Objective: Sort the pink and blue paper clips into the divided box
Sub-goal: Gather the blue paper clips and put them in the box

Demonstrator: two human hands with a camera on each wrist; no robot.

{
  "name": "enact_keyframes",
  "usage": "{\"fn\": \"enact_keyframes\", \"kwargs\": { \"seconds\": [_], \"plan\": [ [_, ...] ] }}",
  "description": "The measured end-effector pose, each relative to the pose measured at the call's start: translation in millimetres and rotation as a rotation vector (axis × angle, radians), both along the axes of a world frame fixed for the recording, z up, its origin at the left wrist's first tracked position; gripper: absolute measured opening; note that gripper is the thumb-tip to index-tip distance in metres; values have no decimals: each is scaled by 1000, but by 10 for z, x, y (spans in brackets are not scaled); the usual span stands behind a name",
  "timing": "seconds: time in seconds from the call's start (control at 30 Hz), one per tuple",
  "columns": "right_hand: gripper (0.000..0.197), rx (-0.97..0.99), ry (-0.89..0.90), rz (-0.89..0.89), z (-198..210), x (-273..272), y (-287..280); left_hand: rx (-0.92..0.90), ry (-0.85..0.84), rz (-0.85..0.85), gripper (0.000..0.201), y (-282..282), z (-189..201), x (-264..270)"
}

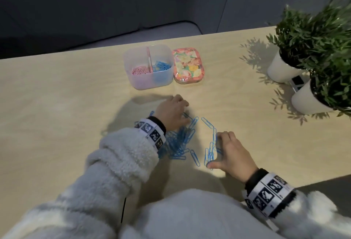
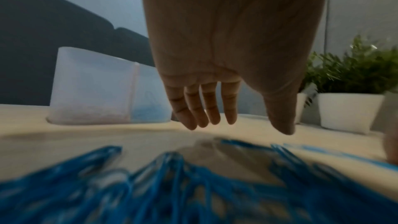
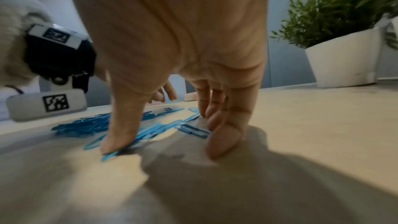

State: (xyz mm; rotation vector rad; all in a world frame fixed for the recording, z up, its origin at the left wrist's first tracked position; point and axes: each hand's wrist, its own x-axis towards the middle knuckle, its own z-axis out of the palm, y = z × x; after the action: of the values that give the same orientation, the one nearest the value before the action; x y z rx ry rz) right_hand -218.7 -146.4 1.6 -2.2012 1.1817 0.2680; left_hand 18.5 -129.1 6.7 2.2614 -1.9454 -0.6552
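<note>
Left hand (image 1: 171,112): centre of the head view, palm down, fingers (image 2: 202,108) extended and relaxed, holding nothing. Right hand (image 1: 230,155): lower right of centre, palm down, thumb spread toward the left, straight fingertips (image 3: 221,142) pressed downward.

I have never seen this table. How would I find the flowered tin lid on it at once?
Look at the far middle of the wooden table, where the translucent divided box holds pink and blue paper clips. The flowered tin lid lies flat, directly against the box's right side. It is the only opaque, many-coloured thing there, with a pink rim.
</note>
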Motion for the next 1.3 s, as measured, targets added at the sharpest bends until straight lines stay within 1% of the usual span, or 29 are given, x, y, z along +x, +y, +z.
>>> {"fn": "enact_keyframes", "kwargs": {
  "seconds": [0.03,0.07,0.1,0.2,0.3,0.37,0.43,0.47,0.53,0.57,0.6,0.63,0.7,0.77,0.83,0.93,1.03,1.1,1.2,1.3],
  "plan": [
    [82,12,-45,-23,-32,45,-11,28,-26,-45,57,22,-66,-48],
    [73,29,-92,-32,-58,99,-29,51,-55,-87,60,42,-113,-87],
    [65,43,-132,-35,-82,156,-51,57,-70,-110,58,57,-144,-125],
    [47,43,-213,-41,-133,331,-117,16,-29,-107,36,125,-167,-220],
    [33,22,-272,-30,-140,434,-177,6,12,-137,28,219,-142,-268],
    [32,-4,-313,-72,-119,411,-264,0,68,-124,27,288,-110,-211],
    [38,-74,-278,-138,-97,351,-374,-2,147,-79,34,372,-60,-118],
    [46,-100,-220,-156,-86,327,-417,13,167,-76,46,410,-40,-77],
    [65,-109,-97,-125,-79,342,-441,79,127,-120,74,449,-8,-53],
    [70,-105,-83,-85,-74,385,-419,104,85,-143,82,450,-2,-69],
    [72,-95,-92,-37,-71,441,-380,113,53,-155,84,437,-10,-95],
    [74,-79,-105,16,-61,498,-330,108,35,-160,80,416,-24,-130],
    [77,-54,-96,114,-68,584,-242,95,15,-159,64,356,-45,-194],
    [70,-82,-86,173,-89,631,-182,99,3,-133,50,308,-35,-230],
    [57,-107,-107,163,-119,649,-151,115,16,-101,41,276,-13,-239],
    [37,-130,-144,142,-136,675,-143,138,90,-60,36,271,-8,-234],
    [22,-125,-154,147,-133,727,-154,132,232,67,33,310,-6,-201],
    [16,-106,-158,159,-131,765,-169,114,296,128,31,325,3,-181],
    [13,-87,-135,238,-118,814,-220,89,318,139,28,327,-8,-145],
    [10,-29,-101,292,-73,858,-321,39,383,181,20,350,-18,-85]
  ]
}}
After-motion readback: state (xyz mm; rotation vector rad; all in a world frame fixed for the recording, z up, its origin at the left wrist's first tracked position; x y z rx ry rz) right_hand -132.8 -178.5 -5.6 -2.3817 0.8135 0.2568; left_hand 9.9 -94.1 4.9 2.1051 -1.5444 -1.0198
